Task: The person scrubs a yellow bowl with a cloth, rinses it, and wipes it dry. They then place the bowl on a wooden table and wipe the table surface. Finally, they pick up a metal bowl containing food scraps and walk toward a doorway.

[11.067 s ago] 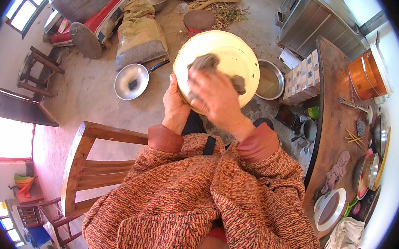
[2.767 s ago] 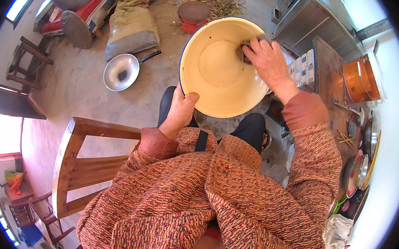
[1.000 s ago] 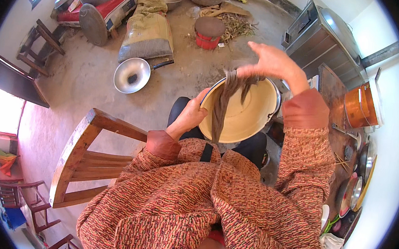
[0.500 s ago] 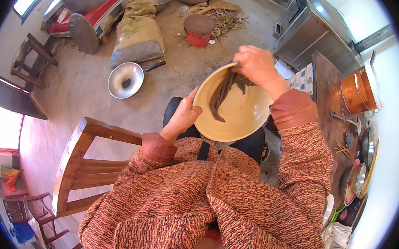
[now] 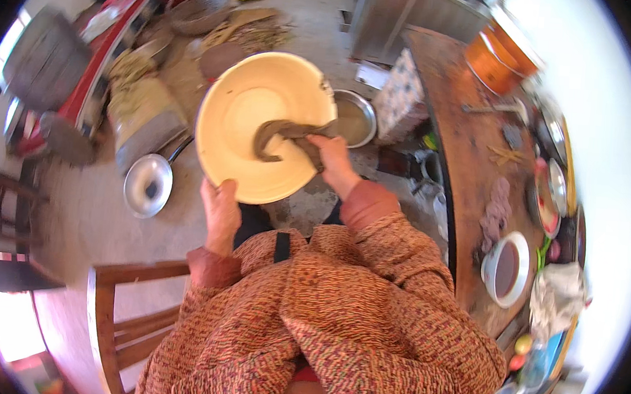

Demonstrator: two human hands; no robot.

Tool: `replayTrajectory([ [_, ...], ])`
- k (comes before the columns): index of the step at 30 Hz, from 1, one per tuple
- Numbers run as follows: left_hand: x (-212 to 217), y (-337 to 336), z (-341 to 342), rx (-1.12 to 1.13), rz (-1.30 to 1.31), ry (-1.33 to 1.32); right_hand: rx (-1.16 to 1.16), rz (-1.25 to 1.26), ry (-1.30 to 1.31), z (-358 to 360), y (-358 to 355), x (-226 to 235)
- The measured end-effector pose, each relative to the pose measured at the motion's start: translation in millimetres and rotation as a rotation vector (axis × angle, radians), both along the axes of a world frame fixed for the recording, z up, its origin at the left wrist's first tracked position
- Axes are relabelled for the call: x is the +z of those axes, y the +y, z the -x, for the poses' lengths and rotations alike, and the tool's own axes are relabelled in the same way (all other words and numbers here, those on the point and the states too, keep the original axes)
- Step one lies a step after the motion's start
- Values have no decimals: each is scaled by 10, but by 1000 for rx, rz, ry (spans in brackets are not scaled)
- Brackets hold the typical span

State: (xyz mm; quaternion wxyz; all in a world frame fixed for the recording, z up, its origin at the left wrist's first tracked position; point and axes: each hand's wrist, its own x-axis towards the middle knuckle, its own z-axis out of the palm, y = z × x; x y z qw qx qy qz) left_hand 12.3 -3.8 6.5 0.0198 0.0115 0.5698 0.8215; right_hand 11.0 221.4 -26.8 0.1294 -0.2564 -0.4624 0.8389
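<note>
A large cream enamel basin (image 5: 245, 104) is held up in front of me, tilted with its inside facing me. My left hand (image 5: 221, 212) is closed on its near left rim, thumb on the inner side. At the right side of the basin, my right hand (image 5: 335, 163) grips a wet-looking dark brown rag (image 5: 287, 129). The rag lies in a curl across the inner wall, and its bunched end is in my fingers. Just beyond the basin's right edge stands a metal bowl (image 5: 357, 119) with murky liquid, partly hidden.
A wooden table (image 5: 448, 82) runs along my right, bearing an orange bucket (image 5: 495, 59), a white bowl of dark liquid (image 5: 504, 269) and dishes. On the floor at left are a wok (image 5: 148, 185) and a sack (image 5: 143, 101). A wooden chair (image 5: 127, 323) stands close at my left.
My view has swung right, bringing the table closer to the middle. The right hand has come down from the basin's far rim to its right side, with the rag. The basin faces me more fully.
</note>
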Motion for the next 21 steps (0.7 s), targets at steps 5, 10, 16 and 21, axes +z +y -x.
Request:
replayTrajectory([
  [5, -13, 10, 39, -8, -68, -8, 27, 54, 132, -98, 13, 208],
  [10, 129, 189, -7, 75, -101, -97, -9, 156, 101, -217, -87, 173],
  [16, 233, 444, -96, 55, -210, -98, -39, 364, 188, -412, -552, 300],
  [21, 368, 374, -45, -190, -162, 49, -16, 107, 294, -474, -62, 457],
])
